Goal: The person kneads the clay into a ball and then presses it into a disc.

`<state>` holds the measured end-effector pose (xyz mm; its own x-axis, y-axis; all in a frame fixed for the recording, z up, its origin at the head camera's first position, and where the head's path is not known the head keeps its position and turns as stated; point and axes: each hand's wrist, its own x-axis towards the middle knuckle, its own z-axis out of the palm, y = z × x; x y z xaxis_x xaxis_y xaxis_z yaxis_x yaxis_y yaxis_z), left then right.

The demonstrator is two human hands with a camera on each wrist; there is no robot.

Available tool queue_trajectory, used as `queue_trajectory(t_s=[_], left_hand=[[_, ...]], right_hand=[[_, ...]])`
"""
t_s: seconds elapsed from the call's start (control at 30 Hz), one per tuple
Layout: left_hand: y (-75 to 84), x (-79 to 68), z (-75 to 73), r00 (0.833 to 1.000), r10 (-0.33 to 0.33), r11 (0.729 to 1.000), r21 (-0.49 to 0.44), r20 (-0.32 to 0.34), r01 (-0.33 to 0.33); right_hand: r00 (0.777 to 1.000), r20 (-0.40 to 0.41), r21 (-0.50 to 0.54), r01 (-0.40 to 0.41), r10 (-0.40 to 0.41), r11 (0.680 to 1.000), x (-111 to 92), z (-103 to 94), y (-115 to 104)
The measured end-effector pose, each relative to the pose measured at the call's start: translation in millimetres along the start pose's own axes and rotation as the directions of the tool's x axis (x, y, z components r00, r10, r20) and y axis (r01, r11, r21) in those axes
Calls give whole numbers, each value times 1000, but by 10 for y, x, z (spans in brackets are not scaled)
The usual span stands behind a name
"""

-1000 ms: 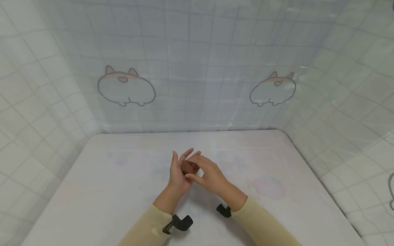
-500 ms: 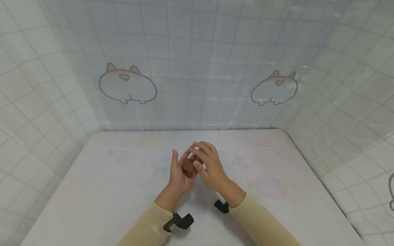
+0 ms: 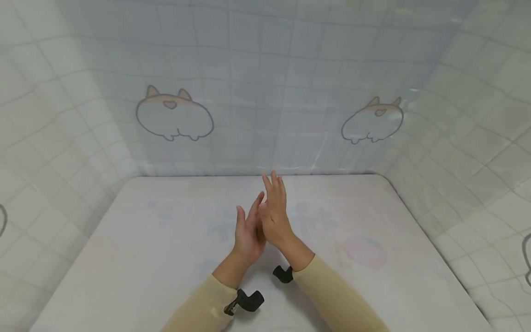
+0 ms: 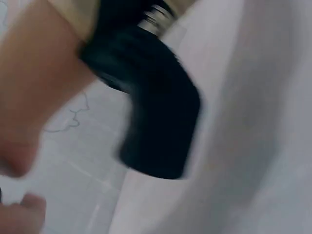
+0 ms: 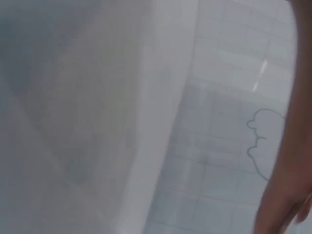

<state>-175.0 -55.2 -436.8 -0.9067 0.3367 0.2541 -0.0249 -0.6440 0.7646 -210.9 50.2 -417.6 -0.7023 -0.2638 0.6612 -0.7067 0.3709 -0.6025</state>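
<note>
A pale, faintly printed table (image 3: pixel 166 258) with rounded far corners spreads under my head feed, grid-patterned sheeting (image 3: pixel 269 60) around it, a corgi drawing (image 3: pixel 174 117) at 10 o'clock and a second drawing (image 3: pixel 372 122) at 2. Toward 6 o'clock the left hand (image 3: pixel 250 233) and right hand (image 3: pixel 275 214) meet, palms facing. The right fingers are straight, aimed at 12; the left thumb stands up, wide of a straight finger aimed at 1, its other fingers mostly hidden from me. A brown patch (image 3: pixel 260 230) sits between the palms, too covered to tell its shape. Only the head feed shows both palms; the left wrist feed alone brings the black bent piece (image 4: pixel 158 112) up close, blurred, beside the sleeve (image 4: pixel 78 14). The right wrist feed gives the table's edge large and part of a hand around 4 o'clock.
</note>
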Motion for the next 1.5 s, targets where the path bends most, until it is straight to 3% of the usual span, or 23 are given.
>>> queue_trajectory(t_s=[0.1, 0.23, 0.33, 0.43, 0.53, 0.67, 0.73, 0.9, 1.07, 1.13, 1.3, 1.37, 1.5], left_hand=[[49, 27, 27, 997, 61, 995, 83, -47, -57], [128, 68, 55, 978, 192, 963, 206, -77, -173], [182, 96, 77, 956, 280, 918, 317, -90, -239], [217, 128, 90, 945, 314, 863, 442, -89, -245], [223, 154, 104, 953, 290, 824, 528, -83, -205], [174, 175, 108, 977, 204, 817, 560, -55, -139], [134, 180, 102, 986, 162, 801, 589, -36, -110], [34, 182, 117, 997, 70, 772, 635, -43, -26], [-61, 156, 154, 998, -5, 800, 599, -60, 40], [-80, 130, 163, 998, -27, 795, 604, -56, 55], [-82, 68, 200, 999, -26, 751, 659, -25, 36], [-81, 54, 230, 1000, -29, 771, 637, 5, 20], [-72, 16, 293, 996, -41, 840, 543, 84, -11]], right_hand=[[996, 68, 50, -52, 49, 997, -52, -15, 25], [986, 140, 91, -107, 94, 990, -132, -16, 23], [980, 168, 137, -133, 109, 982, -201, 0, -16], [981, 178, 184, -113, 80, 976, -264, 22, -61], [985, 174, 226, -52, 12, 973, -317, 26, -115], [988, 141, 270, 29, -69, 963, -351, -13, -186], [988, 125, 292, 46, -86, 955, -350, -44, -214], [995, 78, 313, 38, -66, 949, -313, -137, -263], [999, 18, 263, 35, -41, 964, -224, -212, -253], [1000, 5, 238, 22, -24, 971, -178, -229, -229], [1000, -8, 203, -22, 24, 979, -61, -272, -111], [999, -23, 195, -39, 44, 980, -9, -299, -45], [995, -55, 173, -70, 81, 982, 90, -348, 91]])
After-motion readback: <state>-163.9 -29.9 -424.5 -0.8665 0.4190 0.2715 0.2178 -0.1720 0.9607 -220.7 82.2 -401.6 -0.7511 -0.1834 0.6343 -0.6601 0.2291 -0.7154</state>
